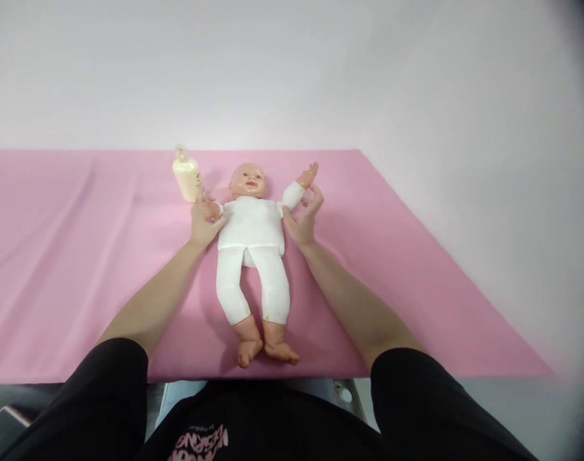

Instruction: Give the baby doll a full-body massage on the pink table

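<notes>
Two hands, left hand [203, 221] and right hand [304, 218], half-curl open fingers against our white-clothed plastic baby doll [251, 246]; the cream plastic bottle [186, 176] at 11 o'clock could topple if nudged.

both arms stretched forward — left hand [204, 221] cupped, right hand [303, 219] half-open

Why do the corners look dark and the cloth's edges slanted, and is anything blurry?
Head view: the lens darkens the right corners and splays the pink cloth outward; light is soft and even, with faint shadows beside the doll and bottle; both hands, left and right, look sharp.
</notes>
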A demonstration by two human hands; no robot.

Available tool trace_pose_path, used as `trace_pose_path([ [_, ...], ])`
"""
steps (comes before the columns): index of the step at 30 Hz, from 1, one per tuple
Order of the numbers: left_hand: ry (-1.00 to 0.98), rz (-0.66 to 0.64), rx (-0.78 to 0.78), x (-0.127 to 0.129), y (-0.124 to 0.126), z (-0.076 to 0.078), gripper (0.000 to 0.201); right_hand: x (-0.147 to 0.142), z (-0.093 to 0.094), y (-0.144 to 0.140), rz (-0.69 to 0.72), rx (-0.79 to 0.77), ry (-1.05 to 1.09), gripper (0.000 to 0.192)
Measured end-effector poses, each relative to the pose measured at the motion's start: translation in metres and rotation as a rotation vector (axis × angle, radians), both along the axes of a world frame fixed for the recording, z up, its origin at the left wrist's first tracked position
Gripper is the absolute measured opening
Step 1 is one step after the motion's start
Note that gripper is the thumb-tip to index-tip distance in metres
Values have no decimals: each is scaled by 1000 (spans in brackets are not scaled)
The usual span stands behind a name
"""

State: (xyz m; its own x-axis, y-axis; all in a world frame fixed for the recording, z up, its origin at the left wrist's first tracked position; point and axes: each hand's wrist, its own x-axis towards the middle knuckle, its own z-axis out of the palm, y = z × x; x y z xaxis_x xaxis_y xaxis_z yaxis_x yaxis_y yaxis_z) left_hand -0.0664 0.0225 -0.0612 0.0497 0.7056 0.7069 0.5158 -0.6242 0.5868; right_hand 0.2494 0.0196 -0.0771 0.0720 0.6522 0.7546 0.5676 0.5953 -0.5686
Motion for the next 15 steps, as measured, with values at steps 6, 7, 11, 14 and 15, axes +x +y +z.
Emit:
trace_pose_path([
  [6, 188, -17, 102, 4, -16, 12, 45, -10, 3, -14, 44, 141, -21, 80],
  [7, 225, -41, 119, 4, -18, 14, 37, -11, 4, -16, 71, 138, -51, 75],
  [11, 262, -83, 82, 8, -20, 14, 36, -11, 3, -20, 140, 103, -174, 65],
  [14, 203, -56, -24, 11, -14, 8, 60, -10, 0, -14, 103, 69, -198, 70],
  [15, 179, -46, -57, 11, -11, 6, 69, -11, -2, -11, 73, 46, -201, 70],
])
